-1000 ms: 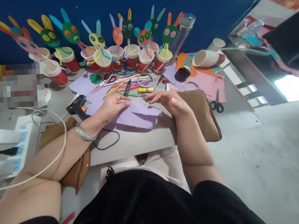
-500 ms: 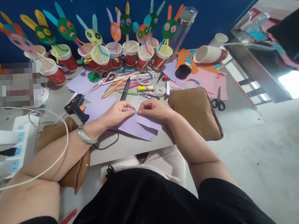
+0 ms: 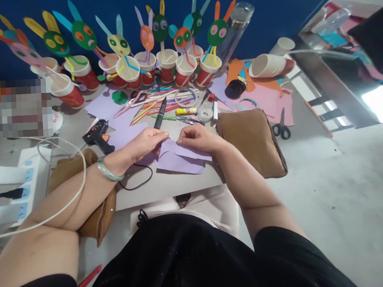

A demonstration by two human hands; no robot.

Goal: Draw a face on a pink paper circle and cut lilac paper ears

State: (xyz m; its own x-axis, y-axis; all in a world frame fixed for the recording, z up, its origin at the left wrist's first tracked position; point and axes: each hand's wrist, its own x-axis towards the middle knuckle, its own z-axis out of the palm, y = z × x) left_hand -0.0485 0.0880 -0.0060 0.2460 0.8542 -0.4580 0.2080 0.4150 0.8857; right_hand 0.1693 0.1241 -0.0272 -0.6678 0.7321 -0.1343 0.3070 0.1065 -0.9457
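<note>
A sheet of purple paper (image 3: 182,163), with a tear or cut running across its upper part, is between my hands above the table's front edge. My left hand (image 3: 151,141) pinches the paper's upper left corner between thumb and fingers. On the right, my right hand (image 3: 196,139) has its fingers curled and its thumb and fingertips closed on the paper's upper edge. Just beyond my left hand lies a black marker (image 3: 160,114). More purple paper (image 3: 122,136) lies flat left of that hand, beside a black glue gun (image 3: 98,136).
Paper cups (image 3: 129,74) with rabbit-like paper figures line the back. Coloured sticks (image 3: 151,108), a glue stick (image 3: 185,111), tape (image 3: 205,114) and scissors (image 3: 282,128) lie on the table. A brown cushion (image 3: 251,144) sits right; a power strip (image 3: 27,186) left.
My hands have moved apart, the left one slightly left and up. The purple paper between them has turned and shows more of its upper part.
</note>
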